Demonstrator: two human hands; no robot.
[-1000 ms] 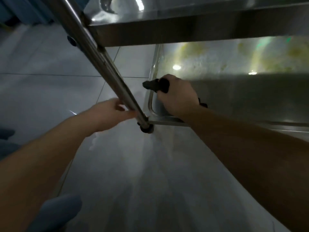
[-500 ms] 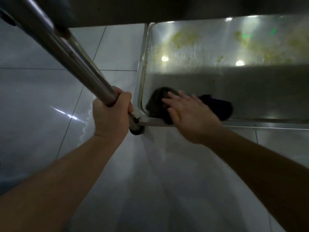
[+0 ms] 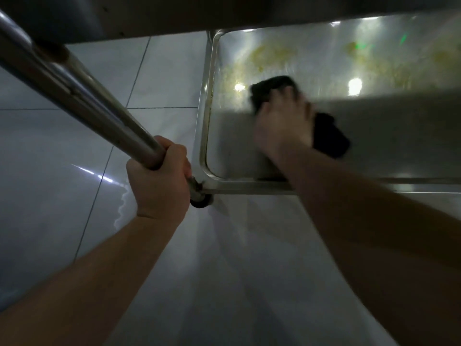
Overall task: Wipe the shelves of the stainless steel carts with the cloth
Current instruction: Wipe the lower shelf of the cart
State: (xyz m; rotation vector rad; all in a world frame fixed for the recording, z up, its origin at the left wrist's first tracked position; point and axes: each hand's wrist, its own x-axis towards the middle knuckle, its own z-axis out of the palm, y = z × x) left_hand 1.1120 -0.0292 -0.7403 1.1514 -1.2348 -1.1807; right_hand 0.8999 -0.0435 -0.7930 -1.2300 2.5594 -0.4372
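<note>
The stainless steel cart's bottom shelf [image 3: 399, 136] lies low in front of me, with yellowish smears across its far part. A black cloth [image 3: 330, 137] rests on the shelf near the left end. My right hand [image 3: 284, 123] presses flat on the cloth; the hand is blurred, and the cloth shows beyond the fingers and beside the wrist. My left hand [image 3: 159, 181] grips the cart's round steel post [image 3: 74, 83] just above the shelf's near left corner.
The underside of the upper shelf [image 3: 224, 13] hangs dark across the top of the view. A small black caster [image 3: 200, 201] sits under the corner post. Glossy grey floor tiles [image 3: 62, 146] spread to the left and towards me.
My right hand has pushed the cloth away from the near left corner towards the middle and far part of the shelf. My left hand went from reaching to gripping the post.
</note>
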